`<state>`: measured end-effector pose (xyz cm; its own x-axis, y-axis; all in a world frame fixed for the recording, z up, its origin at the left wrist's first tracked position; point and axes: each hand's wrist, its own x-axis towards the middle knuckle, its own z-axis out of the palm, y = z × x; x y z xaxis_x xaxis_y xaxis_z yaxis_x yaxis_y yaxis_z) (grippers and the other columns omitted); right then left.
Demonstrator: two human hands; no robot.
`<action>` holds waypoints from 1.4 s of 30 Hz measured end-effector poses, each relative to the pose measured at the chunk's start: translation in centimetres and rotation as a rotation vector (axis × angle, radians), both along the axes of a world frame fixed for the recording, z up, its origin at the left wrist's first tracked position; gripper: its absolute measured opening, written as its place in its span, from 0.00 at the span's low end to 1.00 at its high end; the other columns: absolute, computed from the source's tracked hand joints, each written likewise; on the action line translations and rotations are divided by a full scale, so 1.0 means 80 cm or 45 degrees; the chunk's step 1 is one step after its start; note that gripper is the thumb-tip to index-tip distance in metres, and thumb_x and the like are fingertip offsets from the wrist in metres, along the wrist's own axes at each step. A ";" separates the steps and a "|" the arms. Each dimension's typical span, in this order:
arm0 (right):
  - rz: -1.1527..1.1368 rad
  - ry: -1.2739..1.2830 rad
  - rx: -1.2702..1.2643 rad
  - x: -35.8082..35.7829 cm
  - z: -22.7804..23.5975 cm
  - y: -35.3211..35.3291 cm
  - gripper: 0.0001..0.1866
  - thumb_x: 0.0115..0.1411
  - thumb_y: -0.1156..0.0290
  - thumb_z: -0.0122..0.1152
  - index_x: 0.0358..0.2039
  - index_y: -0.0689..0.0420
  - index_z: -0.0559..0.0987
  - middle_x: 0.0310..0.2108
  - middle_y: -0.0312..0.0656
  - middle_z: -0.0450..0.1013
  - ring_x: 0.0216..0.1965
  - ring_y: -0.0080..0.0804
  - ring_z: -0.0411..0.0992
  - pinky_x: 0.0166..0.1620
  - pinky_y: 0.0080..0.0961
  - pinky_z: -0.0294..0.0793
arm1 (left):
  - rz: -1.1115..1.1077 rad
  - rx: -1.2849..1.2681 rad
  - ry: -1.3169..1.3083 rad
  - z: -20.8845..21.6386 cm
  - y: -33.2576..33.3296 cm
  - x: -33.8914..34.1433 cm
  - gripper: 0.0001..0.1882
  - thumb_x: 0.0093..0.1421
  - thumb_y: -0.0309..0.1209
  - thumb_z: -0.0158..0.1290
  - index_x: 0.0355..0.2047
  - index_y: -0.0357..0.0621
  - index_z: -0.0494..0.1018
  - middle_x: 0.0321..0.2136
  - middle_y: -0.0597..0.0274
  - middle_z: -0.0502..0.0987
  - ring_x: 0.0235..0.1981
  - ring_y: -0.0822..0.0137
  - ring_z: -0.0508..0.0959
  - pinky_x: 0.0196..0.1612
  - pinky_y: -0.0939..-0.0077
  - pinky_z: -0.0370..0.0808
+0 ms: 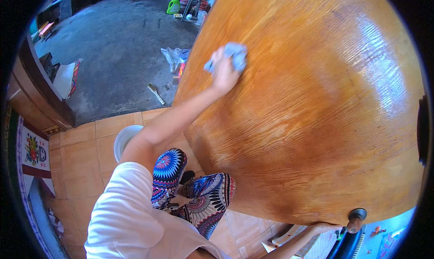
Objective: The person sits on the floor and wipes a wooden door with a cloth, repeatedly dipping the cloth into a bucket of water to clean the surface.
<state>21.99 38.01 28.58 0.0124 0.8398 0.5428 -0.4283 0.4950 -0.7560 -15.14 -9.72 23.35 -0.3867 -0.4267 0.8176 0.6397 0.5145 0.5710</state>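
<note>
My left hand (225, 71) is closed on a bunched, light grey-blue cloth (238, 53). It presses the cloth against the broad, glossy orange-brown face of a wooden door (289, 123). Low on the right, my right hand (326, 228) grips the door's edge beside the dark round knob (356, 220). Part of that hand lies behind the edge, so not all its fingers show.
A white bucket (128, 139) stands on orange floor tiles, left of my patterned trousers (205, 200). Past the threshold, on dark concrete, lie a brush (156, 93) and a clear plastic bag (172, 58). A green jug (173, 6) stands farther off, and a wooden door frame (38, 85) borders the left.
</note>
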 end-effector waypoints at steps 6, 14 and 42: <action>-0.081 -0.023 -0.003 0.009 0.010 -0.013 0.45 0.70 0.33 0.31 0.70 0.61 0.58 0.71 0.49 0.56 0.67 0.48 0.60 0.69 0.44 0.60 | -0.011 0.082 0.452 0.245 0.001 -0.051 0.23 0.49 0.19 0.54 0.48 0.41 0.73 0.48 0.46 0.74 0.53 0.42 0.69 0.56 0.51 0.65; -0.074 0.004 -0.082 0.007 0.009 -0.022 0.43 0.71 0.35 0.32 0.70 0.61 0.61 0.70 0.49 0.59 0.67 0.47 0.61 0.69 0.43 0.61 | 0.022 0.008 0.210 0.011 -0.004 -0.037 0.31 0.49 0.21 0.59 0.56 0.36 0.67 0.54 0.43 0.69 0.59 0.37 0.64 0.62 0.47 0.62; -0.006 -0.062 -0.075 0.029 0.004 -0.051 0.47 0.71 0.34 0.27 0.72 0.65 0.51 0.74 0.52 0.47 0.71 0.50 0.52 0.73 0.48 0.50 | 0.129 -0.325 0.752 0.271 0.025 0.016 0.28 0.58 0.25 0.51 0.61 0.41 0.65 0.52 0.40 0.71 0.56 0.39 0.68 0.60 0.47 0.65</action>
